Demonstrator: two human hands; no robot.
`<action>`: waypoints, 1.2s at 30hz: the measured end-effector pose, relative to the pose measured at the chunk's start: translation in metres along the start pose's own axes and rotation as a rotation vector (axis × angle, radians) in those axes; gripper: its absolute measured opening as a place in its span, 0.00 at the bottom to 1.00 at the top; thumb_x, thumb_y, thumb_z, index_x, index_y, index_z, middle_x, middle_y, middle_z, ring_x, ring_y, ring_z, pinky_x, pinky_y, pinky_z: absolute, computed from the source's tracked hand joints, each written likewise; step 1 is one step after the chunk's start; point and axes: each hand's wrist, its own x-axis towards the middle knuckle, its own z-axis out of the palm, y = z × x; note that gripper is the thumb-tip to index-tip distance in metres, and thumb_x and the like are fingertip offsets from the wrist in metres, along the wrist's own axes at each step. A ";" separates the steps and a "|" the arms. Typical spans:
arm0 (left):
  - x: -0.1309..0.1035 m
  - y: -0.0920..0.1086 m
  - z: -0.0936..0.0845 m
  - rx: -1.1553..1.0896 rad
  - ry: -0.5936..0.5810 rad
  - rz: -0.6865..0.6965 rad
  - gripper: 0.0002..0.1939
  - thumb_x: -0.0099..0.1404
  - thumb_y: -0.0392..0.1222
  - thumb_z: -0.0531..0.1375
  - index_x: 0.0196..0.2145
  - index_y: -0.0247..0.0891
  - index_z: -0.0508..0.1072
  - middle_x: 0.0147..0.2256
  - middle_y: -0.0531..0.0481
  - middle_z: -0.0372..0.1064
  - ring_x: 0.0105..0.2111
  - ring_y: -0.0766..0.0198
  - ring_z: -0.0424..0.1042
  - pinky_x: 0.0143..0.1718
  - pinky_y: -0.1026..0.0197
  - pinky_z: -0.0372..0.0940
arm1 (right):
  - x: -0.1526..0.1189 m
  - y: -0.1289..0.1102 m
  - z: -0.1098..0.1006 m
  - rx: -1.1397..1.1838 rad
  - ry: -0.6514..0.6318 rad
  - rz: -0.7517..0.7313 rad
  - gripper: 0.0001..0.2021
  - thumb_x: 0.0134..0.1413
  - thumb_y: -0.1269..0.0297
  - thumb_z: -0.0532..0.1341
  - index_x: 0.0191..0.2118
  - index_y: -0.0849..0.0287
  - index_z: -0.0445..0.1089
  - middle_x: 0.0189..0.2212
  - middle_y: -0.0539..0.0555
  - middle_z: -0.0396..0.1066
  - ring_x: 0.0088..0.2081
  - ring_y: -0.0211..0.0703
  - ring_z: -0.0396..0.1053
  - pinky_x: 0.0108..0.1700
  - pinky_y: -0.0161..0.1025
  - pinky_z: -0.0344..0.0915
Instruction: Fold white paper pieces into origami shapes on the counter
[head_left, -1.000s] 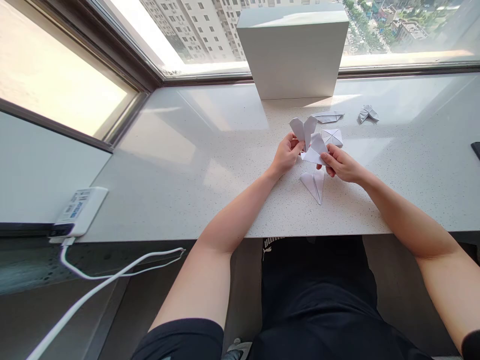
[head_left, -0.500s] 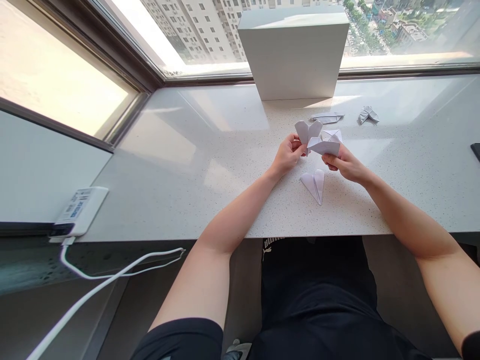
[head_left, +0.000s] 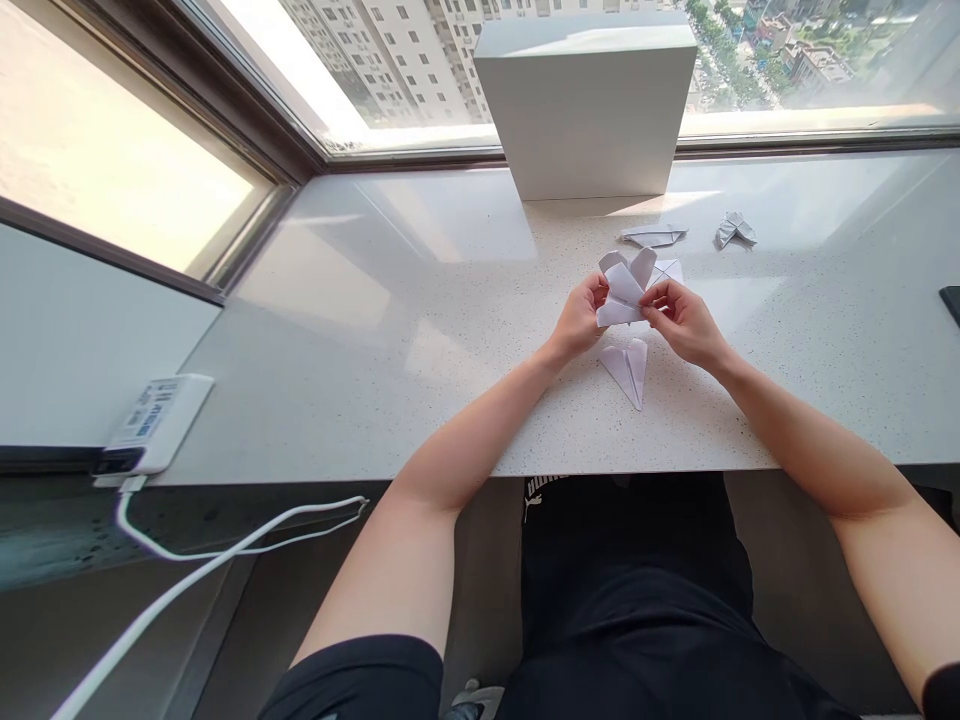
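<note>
My left hand [head_left: 581, 315] is closed around the left side of white folded paper [head_left: 624, 290], which looks like two pieces held one against the other, with rounded flaps standing up at the back. From the right, the thumb and fingers of my right hand [head_left: 682, 318] pinch the edge of the front piece. Just below on the counter lies a pointed, heart-shaped folded paper [head_left: 626, 372], its tip toward me. Behind my right fingers a creased paper square [head_left: 667, 271] is partly hidden.
A long folded paper strip [head_left: 654, 235] and a small crumpled-looking paper fold [head_left: 736, 230] lie farther back. A large white box [head_left: 592, 125] stands against the window. To the left, a white power bank [head_left: 161, 425] with a cable sits at the counter's [head_left: 337, 380] edge.
The paper from my right hand has moved left, against the piece in my left hand. My right hand has turned and now pinches the front piece's right edge.
</note>
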 end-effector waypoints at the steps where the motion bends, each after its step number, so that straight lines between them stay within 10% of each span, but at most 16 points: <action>1: 0.000 0.001 0.000 0.009 -0.002 -0.005 0.42 0.56 0.72 0.89 0.51 0.42 0.81 0.47 0.43 0.90 0.47 0.53 0.89 0.48 0.53 0.83 | 0.000 0.000 0.001 -0.018 0.033 -0.019 0.25 0.70 0.33 0.76 0.49 0.48 0.73 0.44 0.55 0.78 0.48 0.53 0.78 0.49 0.52 0.77; 19: -0.005 0.012 0.005 -0.047 -0.075 -0.051 0.34 0.73 0.75 0.80 0.56 0.42 0.87 0.50 0.40 0.92 0.48 0.51 0.92 0.51 0.49 0.89 | -0.001 0.003 0.003 -0.044 0.163 -0.009 0.35 0.61 0.23 0.81 0.48 0.48 0.74 0.43 0.53 0.80 0.41 0.50 0.81 0.47 0.53 0.84; 28: 0.008 -0.007 -0.021 0.030 0.190 -0.079 0.26 0.73 0.64 0.82 0.53 0.42 0.85 0.52 0.41 0.91 0.50 0.51 0.91 0.51 0.50 0.89 | -0.009 -0.004 -0.019 -0.669 -0.450 -0.092 0.44 0.61 0.31 0.80 0.74 0.52 0.82 0.71 0.71 0.75 0.72 0.85 0.73 0.77 0.82 0.71; 36: 0.009 -0.012 -0.023 0.049 0.185 -0.096 0.25 0.73 0.61 0.82 0.52 0.41 0.84 0.50 0.41 0.91 0.49 0.52 0.91 0.48 0.51 0.89 | -0.007 -0.008 -0.020 -0.616 -0.526 -0.028 0.30 0.60 0.39 0.81 0.61 0.49 0.87 0.67 0.66 0.75 0.69 0.79 0.73 0.74 0.77 0.73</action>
